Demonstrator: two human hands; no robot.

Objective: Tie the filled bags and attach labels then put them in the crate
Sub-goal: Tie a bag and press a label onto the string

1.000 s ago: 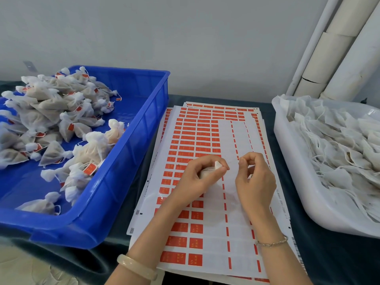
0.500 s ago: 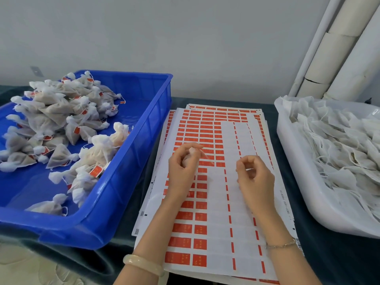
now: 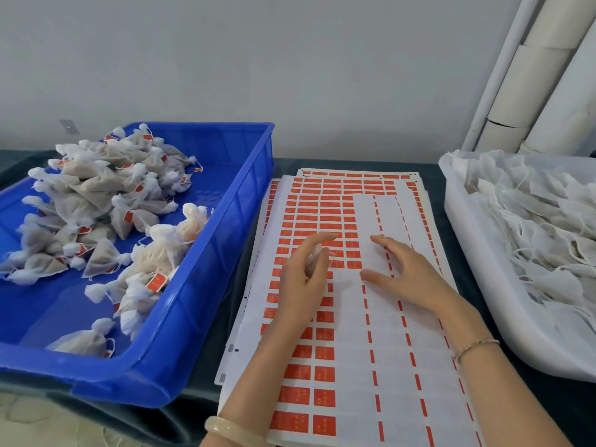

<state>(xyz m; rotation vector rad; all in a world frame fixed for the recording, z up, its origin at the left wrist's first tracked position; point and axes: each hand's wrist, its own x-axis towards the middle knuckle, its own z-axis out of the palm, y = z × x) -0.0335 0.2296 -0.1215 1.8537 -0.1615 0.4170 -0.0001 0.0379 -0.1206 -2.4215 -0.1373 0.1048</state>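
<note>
A small white filled bag [image 3: 315, 260] sits in my left hand [image 3: 301, 279], held between thumb and fingers above the label sheets [image 3: 351, 317]; motion blur hides the exact hold. My right hand [image 3: 411, 275] hovers over the peeled part of the top sheet with fingers spread and nothing in it. The sheets carry rows of red labels [image 3: 322, 217]. To the left stands the blue crate [image 3: 206, 285], with a heap of tied, labelled bags [image 3: 106, 201] inside.
A white tray [image 3: 483, 285] piled with untied white bags [image 3: 541, 227] stands at the right. White pipes [image 3: 529, 75] lean against the wall behind it. Dark cloth [image 3: 206, 356] covers the table between crate and sheets.
My left hand has carried the bag up and left, away from the right hand. The right hand has uncurled from a pinch and spread its fingers over the sheet.
</note>
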